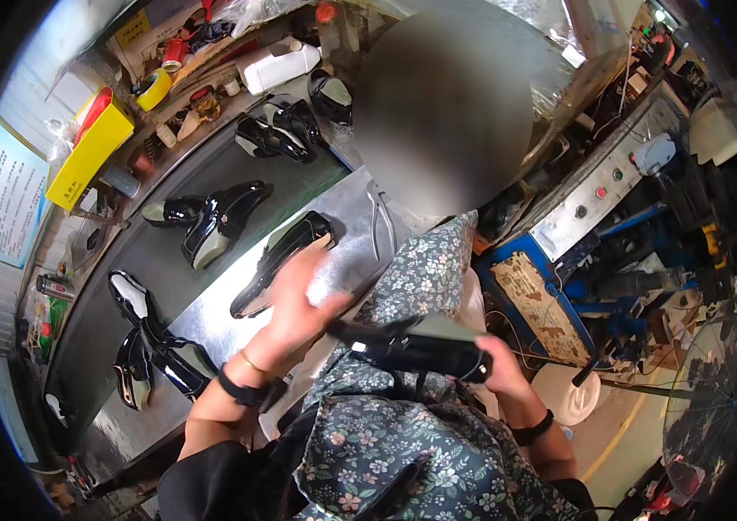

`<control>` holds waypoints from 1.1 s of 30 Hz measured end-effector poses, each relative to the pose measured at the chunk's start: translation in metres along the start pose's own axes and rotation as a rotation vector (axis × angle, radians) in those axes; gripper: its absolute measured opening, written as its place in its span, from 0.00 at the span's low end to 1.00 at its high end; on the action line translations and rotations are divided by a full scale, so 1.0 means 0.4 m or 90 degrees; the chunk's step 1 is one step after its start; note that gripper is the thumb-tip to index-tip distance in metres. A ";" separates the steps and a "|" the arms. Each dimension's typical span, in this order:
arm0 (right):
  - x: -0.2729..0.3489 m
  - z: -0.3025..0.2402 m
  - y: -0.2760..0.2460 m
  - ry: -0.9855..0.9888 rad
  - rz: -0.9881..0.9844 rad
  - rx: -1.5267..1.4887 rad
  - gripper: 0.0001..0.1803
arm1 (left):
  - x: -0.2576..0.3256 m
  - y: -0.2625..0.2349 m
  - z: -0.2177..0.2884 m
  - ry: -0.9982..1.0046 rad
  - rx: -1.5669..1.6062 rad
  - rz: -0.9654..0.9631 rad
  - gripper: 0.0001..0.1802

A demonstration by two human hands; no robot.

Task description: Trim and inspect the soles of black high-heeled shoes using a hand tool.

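Note:
My right hand [504,368] grips a glossy black shoe [425,349] by one end, holding it on its side in front of my floral apron [360,443]. My left hand [303,295] is a little blurred, with its thumb spread from the fingers and nothing seen in it. It is above the metal plate [203,326], close to another black shoe [286,256] with a tan opening. Whether the fingers touch that shoe, I cannot tell. Beyond it a metal hand tool with two long handles [381,224] lies on the plate.
Several black shoes [212,221] lie in groups on the dark belt [90,347]. A yellow box [90,152] and a tape roll [153,89] stand on the shelf. A person in floral cloth [429,265] is across from me. At right is a control panel [598,195].

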State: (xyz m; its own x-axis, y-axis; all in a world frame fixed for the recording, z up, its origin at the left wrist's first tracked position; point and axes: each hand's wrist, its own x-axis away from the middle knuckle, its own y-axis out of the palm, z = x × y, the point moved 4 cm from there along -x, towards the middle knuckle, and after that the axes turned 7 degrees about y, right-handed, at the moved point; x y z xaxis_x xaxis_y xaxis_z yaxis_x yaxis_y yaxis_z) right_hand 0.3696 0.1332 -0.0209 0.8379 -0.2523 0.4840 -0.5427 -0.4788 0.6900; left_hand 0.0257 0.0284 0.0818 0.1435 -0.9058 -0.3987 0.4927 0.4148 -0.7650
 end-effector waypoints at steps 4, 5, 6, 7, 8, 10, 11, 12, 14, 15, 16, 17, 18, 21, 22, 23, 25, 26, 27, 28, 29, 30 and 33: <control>-0.100 -0.175 0.111 -0.222 0.233 -0.172 0.29 | 0.112 -0.076 -0.292 -0.428 -0.178 -0.301 0.57; -0.162 -0.239 0.095 -0.292 0.204 -0.084 0.27 | 0.138 -0.076 -0.319 -0.417 -0.152 -0.304 0.57; -0.243 -0.297 0.060 -0.367 0.177 -0.002 0.25 | 0.157 -0.070 -0.348 -0.398 -0.128 -0.312 0.58; -0.332 -0.355 0.039 -0.466 0.293 0.046 0.21 | 0.147 -0.070 -0.346 -0.398 -0.140 -0.331 0.58; -0.403 -0.424 0.056 -0.509 0.328 0.151 0.25 | 0.141 -0.061 -0.346 -0.418 -0.114 -0.339 0.55; -0.567 -0.521 0.019 -0.471 0.411 0.335 0.27 | 0.155 -0.016 -0.371 -0.439 0.305 -0.190 0.46; -0.632 -0.527 -0.037 -0.472 0.497 0.452 0.28 | 0.132 0.006 -0.333 -0.542 0.508 -0.190 0.37; -0.684 -0.527 -0.059 -0.468 0.576 0.574 0.29 | 0.117 0.019 -0.294 -0.535 0.548 -0.163 0.33; -0.689 -0.432 0.092 -0.474 0.385 0.652 0.31 | 0.106 0.009 -0.186 -0.524 0.625 -0.017 0.34; -0.608 -0.378 0.222 -0.369 0.244 0.558 0.34 | 0.128 0.023 -0.171 -0.533 0.556 0.008 0.36; -0.525 -0.323 0.290 -0.357 0.185 0.427 0.42 | 0.116 0.048 -0.155 -0.528 0.493 0.016 0.37; -0.449 -0.273 0.343 -0.383 0.064 0.258 0.48 | 0.041 0.038 -0.069 -0.452 0.432 0.050 0.44; -0.376 -0.243 0.376 -0.354 0.079 0.312 0.53 | 0.014 0.064 -0.042 -0.383 0.262 -0.026 0.54; -0.280 -0.240 0.389 -0.573 0.172 0.455 0.55 | -0.096 0.083 0.140 -0.146 0.333 -0.185 0.62; -0.242 -0.288 0.364 -0.602 0.185 0.407 0.54 | -0.106 0.098 0.185 0.028 0.392 -0.170 0.63; -0.152 -0.350 0.369 -0.517 0.184 0.279 0.50 | -0.124 0.094 0.232 0.099 0.425 -0.271 0.61; 0.010 -0.420 0.270 -0.401 0.244 0.173 0.48 | -0.142 0.098 0.301 0.396 0.341 -0.363 0.44; 0.083 -0.440 0.207 -0.509 0.286 0.243 0.46 | -0.150 0.108 0.322 0.533 0.295 -0.395 0.37; 0.190 -0.467 0.196 -0.562 0.424 0.391 0.45 | -0.149 0.126 0.307 0.470 0.304 -0.401 0.32; 0.285 -0.484 0.159 -0.610 0.551 0.444 0.46 | -0.128 0.137 0.290 0.401 0.308 -0.406 0.28; 0.376 -0.504 0.111 -0.625 0.608 0.438 0.46 | -0.117 0.144 0.261 0.292 0.296 -0.425 0.28; 0.458 -0.532 0.080 -0.682 0.656 0.484 0.44 | -0.100 0.149 0.233 0.274 0.250 -0.396 0.28; 0.696 -0.635 -0.091 -0.605 1.044 0.733 0.42 | -0.058 0.151 0.175 0.283 0.180 -0.361 0.27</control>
State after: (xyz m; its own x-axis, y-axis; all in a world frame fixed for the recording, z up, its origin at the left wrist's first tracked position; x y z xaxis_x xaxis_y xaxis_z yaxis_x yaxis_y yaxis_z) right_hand 0.6080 0.2940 0.2254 -0.2142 -0.8737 -0.4368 -0.6309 0.4651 -0.6210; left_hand 0.1122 0.0686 0.0802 -0.5252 -0.8281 -0.1962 0.5972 -0.1944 -0.7781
